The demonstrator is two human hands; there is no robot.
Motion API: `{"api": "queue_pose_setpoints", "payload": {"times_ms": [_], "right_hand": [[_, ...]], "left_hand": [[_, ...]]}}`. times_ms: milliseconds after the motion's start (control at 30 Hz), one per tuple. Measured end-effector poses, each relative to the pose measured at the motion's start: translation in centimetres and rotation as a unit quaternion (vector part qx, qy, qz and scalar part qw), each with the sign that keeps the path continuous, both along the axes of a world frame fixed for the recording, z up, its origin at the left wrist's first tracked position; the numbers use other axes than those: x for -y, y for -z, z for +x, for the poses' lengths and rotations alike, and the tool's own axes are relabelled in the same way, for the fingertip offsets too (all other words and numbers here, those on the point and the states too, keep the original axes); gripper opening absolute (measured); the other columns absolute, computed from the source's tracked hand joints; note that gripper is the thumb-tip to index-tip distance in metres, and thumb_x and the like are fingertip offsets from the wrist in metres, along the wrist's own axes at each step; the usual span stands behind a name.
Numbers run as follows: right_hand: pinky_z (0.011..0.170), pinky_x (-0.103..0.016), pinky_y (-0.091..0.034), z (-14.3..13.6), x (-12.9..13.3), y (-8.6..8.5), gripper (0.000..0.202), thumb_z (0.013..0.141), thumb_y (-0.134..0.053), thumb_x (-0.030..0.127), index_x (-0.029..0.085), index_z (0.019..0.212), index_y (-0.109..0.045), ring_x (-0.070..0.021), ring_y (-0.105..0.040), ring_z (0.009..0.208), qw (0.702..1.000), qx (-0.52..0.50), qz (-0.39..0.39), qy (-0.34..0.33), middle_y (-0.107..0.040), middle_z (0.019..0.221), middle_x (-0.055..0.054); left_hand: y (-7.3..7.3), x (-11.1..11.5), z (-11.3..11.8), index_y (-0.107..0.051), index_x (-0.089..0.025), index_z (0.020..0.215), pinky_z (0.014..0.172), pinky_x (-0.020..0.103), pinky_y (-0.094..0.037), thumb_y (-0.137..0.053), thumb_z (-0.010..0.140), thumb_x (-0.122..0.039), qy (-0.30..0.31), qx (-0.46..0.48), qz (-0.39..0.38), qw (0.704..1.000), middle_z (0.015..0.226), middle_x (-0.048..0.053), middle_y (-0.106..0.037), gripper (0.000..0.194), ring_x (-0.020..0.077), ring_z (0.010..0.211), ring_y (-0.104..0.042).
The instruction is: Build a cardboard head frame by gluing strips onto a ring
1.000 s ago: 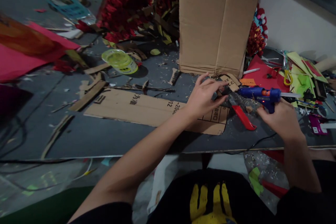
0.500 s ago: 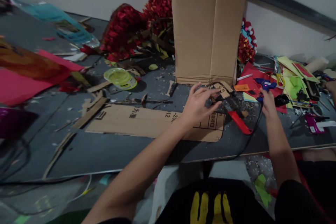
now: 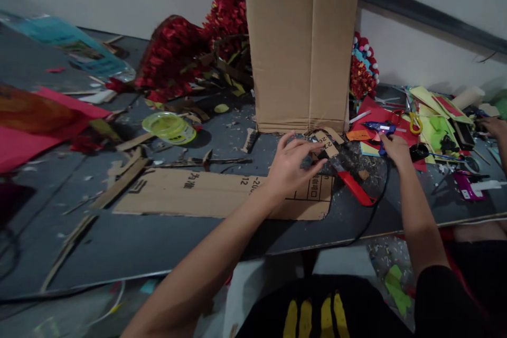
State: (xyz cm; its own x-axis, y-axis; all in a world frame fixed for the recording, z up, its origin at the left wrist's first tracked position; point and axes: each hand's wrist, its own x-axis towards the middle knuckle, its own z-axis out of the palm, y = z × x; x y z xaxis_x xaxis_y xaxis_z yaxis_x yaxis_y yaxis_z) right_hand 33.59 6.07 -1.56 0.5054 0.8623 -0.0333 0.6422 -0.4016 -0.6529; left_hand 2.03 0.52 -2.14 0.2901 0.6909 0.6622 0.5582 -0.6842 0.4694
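My left hand (image 3: 291,166) hovers over the right part of a flat printed cardboard strip (image 3: 216,195). Its thumb and index finger are apart, and I make out nothing held between them. Just beyond the fingertips lies a small curved cardboard piece (image 3: 329,143) with printed digits. A red-handled utility knife (image 3: 358,188) rests to the right of the strip, blade pointing towards my left hand. Further right, my right hand (image 3: 397,150) is closed around the handle of a blue glue gun (image 3: 378,128), whose nozzle side faces left. Its black cord trails down to the table edge.
A tall cardboard box (image 3: 297,47) stands at the back. Left of it are red paper flowers (image 3: 174,55) and a yellow-green tub (image 3: 169,128). Scissors (image 3: 415,122) and coloured paper (image 3: 439,129) lie at the right, near another person's hand (image 3: 495,128).
The glue gun in my right hand has shifted slightly left relative to the paper under it. The view has turned a little; my left hand stays over the strip.
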Motion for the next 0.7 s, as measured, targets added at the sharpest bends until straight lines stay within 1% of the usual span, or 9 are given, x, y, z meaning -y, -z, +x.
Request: {"api": "queue_pose_setpoints", "payload": {"times_ms": [67, 133, 233, 300, 367, 433, 533, 600, 700], "right_hand": [[0.09, -0.045, -0.041, -0.3, 0.4, -0.7, 0.03, 0.069, -0.069, 0.042, 0.017, 0.058, -0.056, -0.0319, -0.06, 0.103, 0.999, 0.052, -0.01, 0.011, -0.066, 0.076, -0.014], [0.088, -0.046, -0.041, -1.2, 1.1, -1.4, 0.026, 0.072, -0.066, 0.04, 0.016, 0.067, -0.061, -0.0312, -0.06, 0.099, 0.994, 0.111, 0.003, -0.011, -0.067, 0.081, -0.015], [0.076, -0.037, -0.047, -4.0, 3.0, -2.6, 0.027, 0.082, -0.053, 0.04, 0.017, 0.089, -0.064, -0.0226, -0.062, 0.082, 0.961, 0.18, 0.132, -0.16, -0.067, 0.086, -0.01], [0.075, -0.033, -0.048, -6.3, 4.5, -3.2, 0.028, 0.084, -0.052, 0.041, 0.018, 0.094, -0.063, -0.0197, -0.061, 0.084, 0.922, 0.147, 0.236, -0.269, -0.067, 0.093, -0.009], [0.073, -0.031, -0.047, -8.6, 6.0, -3.5, 0.028, 0.083, -0.054, 0.043, 0.02, 0.094, -0.064, -0.0186, -0.06, 0.084, 0.893, 0.089, 0.275, -0.344, -0.067, 0.092, -0.007], [0.064, -0.028, -0.046, -10.3, 7.1, -3.5, 0.031, 0.086, -0.05, 0.047, 0.02, 0.087, -0.064, -0.0153, -0.059, 0.072, 0.904, -0.016, 0.239, -0.354, -0.066, 0.081, -0.004], [0.048, -0.023, -0.04, -11.7, 7.5, -2.9, 0.048, 0.081, -0.048, 0.064, 0.019, 0.073, -0.062, -0.0108, -0.051, 0.053, 0.912, -0.217, 0.09, -0.337, -0.059, 0.063, -0.001], [0.04, -0.02, -0.036, -12.1, 7.4, -2.3, 0.053, 0.069, -0.056, 0.072, 0.019, 0.073, -0.061, -0.0094, -0.049, 0.049, 0.886, -0.338, 0.004, -0.317, -0.058, 0.062, 0.0], [0.035, -0.018, -0.034, -12.6, 7.2, -1.7, 0.054, 0.055, -0.071, 0.067, 0.02, 0.081, -0.059, -0.0082, -0.049, 0.05, 0.846, -0.448, -0.048, -0.284, -0.059, 0.069, 0.001]], "left_hand": [[0.0, 0.0, 0.0, -0.063, -0.024, 0.104, 0.105, 0.048, -0.038, -0.063, 0.082, -0.032, -0.001, -0.003, -0.005, 1.0, 0.088, 0.001, -0.073, 0.023, 0.0179, 0.086, -0.066], [0.0, 0.0, 0.0, -0.063, -0.024, 0.104, 0.105, 0.049, -0.037, -0.063, 0.081, -0.031, -0.004, -0.005, -0.01, 1.0, 0.089, 0.002, -0.073, 0.023, 0.0184, 0.085, -0.066], [0.0, 0.0, 0.0, -0.064, -0.025, 0.102, 0.105, 0.05, -0.037, -0.063, 0.081, -0.03, -0.008, -0.003, -0.008, 1.0, 0.09, 0.002, -0.073, 0.022, 0.0184, 0.084, -0.066], [-0.1, 0.1, 0.0, -0.063, -0.025, 0.102, 0.105, 0.049, -0.038, -0.062, 0.082, -0.03, -0.011, -0.006, -0.007, 1.0, 0.089, 0.002, -0.073, 0.021, 0.0181, 0.084, -0.066], [-0.2, 0.1, 0.0, -0.064, -0.024, 0.101, 0.104, 0.048, -0.038, -0.061, 0.082, -0.03, -0.014, -0.01, -0.003, 1.0, 0.088, 0.002, -0.073, 0.02, 0.0178, 0.084, -0.066], [-0.2, 0.1, 0.0, -0.064, -0.024, 0.1, 0.104, 0.047, -0.039, -0.061, 0.083, -0.03, -0.016, -0.014, 0.002, 1.0, 0.088, 0.002, -0.073, 0.019, 0.0173, 0.084, -0.067], [-0.3, 0.1, -0.1, -0.064, -0.023, 0.099, 0.103, 0.047, -0.039, -0.06, 0.084, -0.03, -0.017, -0.02, 0.02, 0.999, 0.088, 0.002, -0.074, 0.017, 0.0168, 0.082, -0.067], [-0.3, 0.2, -0.1, -0.064, -0.024, 0.098, 0.104, 0.047, -0.039, -0.06, 0.084, -0.031, -0.017, -0.027, 0.028, 0.999, 0.087, 0.001, -0.074, 0.016, 0.0171, 0.083, -0.067], [-0.4, 0.2, -0.1, -0.064, -0.025, 0.098, 0.104, 0.047, -0.038, -0.059, 0.084, -0.031, -0.016, -0.042, 0.027, 0.999, 0.085, 0.0, -0.074, 0.016, 0.0173, 0.083, -0.066]]}}
